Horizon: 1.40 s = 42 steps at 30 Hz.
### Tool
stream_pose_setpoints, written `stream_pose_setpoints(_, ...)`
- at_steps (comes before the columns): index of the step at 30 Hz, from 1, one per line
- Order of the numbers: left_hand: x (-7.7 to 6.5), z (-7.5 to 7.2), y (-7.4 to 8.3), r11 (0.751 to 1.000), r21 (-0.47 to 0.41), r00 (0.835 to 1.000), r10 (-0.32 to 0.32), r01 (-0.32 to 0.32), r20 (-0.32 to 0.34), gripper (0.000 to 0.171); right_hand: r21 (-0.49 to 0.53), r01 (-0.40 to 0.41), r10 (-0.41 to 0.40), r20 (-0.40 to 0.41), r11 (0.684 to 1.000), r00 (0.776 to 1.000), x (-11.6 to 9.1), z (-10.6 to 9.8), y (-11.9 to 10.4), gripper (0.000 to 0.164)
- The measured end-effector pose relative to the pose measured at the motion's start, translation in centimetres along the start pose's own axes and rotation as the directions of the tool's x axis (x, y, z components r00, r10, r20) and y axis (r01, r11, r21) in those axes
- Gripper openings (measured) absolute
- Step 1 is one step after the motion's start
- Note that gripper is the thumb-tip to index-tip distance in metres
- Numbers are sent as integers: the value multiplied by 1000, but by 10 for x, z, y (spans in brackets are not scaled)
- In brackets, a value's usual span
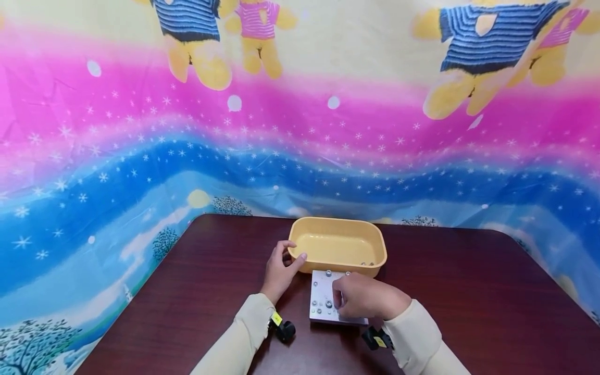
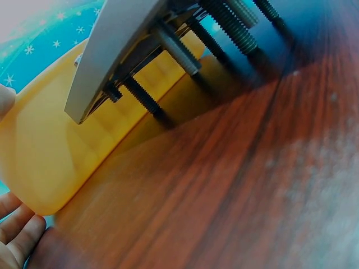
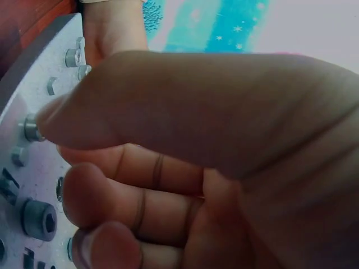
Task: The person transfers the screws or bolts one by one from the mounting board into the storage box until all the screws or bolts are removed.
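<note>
A yellow plastic bin (image 1: 337, 264) stands at the back of the table, and my left hand (image 1: 279, 271) grips its left front corner, thumb at the rim. In front of it is a metal plate (image 1: 323, 291) with several socket head bolts (image 3: 39, 220) of different sizes in its top. Threaded bolt shanks (image 2: 241, 33) stick out below the plate in the left wrist view. My right hand (image 1: 367, 297) is over the plate's right half. In the right wrist view its thumb and index finger pinch the head of a small bolt (image 3: 31, 128); the other fingers curl close to the plate.
A few small metal pieces (image 1: 367, 264) lie in the bin's right front corner. The dark reddish wood table (image 1: 225, 260) ends at the back against a printed cloth (image 1: 262, 172). A small black camera (image 1: 285, 331) is strapped at each wrist.
</note>
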<state>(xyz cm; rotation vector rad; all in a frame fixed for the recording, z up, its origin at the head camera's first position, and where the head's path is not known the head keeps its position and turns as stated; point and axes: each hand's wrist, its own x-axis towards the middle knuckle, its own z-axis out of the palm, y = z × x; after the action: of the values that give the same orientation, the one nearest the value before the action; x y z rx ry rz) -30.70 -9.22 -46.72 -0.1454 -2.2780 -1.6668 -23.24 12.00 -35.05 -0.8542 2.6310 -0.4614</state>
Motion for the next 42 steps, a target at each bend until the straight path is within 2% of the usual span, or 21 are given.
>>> stream_pose_setpoints(19,1,-1,0,1000,-1,1000,11,-11,-5,43,20,-19,19,18,1000,1000,3,6,1,17)
stream_pose_setpoints(26,0,-1,1,1000,3,1000,10,-10,-7,42,47,-58,56,41,997,998,1,6,-1,17)
stream_pose_setpoints(42,2,1,-2,1000,10,1000,9,-9,-17,42,28,-106,105,42,994,994,1,7,-5,18)
